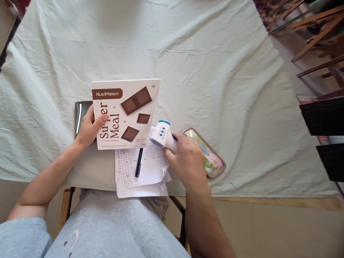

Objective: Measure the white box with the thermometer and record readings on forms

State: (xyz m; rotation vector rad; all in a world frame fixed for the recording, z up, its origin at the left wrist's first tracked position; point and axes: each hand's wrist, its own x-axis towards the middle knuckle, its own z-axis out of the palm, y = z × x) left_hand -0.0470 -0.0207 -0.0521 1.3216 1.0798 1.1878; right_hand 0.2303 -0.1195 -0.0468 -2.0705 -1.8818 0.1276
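Note:
My left hand [94, 123] grips the left side of a white NutriMotion Super Meal box [134, 120] printed with chocolate pieces, its thumb lying over the front. The box is held up above the table with its front facing me. My right hand [186, 157] is wrapped round the handle of a white, gun-shaped infrared thermometer [161, 133] with blue trim and blue dots on its side. Its nose points left, close to the box's lower right corner. Below both lie stacked handwritten papers [153, 165] with a black pen [139, 163] on top.
A pale green cloth [215, 64] covers the table. Right of the papers lies a colourful pencil case [208, 152], partly behind my right hand. A dark glossy object [80, 116] sits partly hidden behind the box. Wooden folding furniture [319, 39] stands beyond the right edge.

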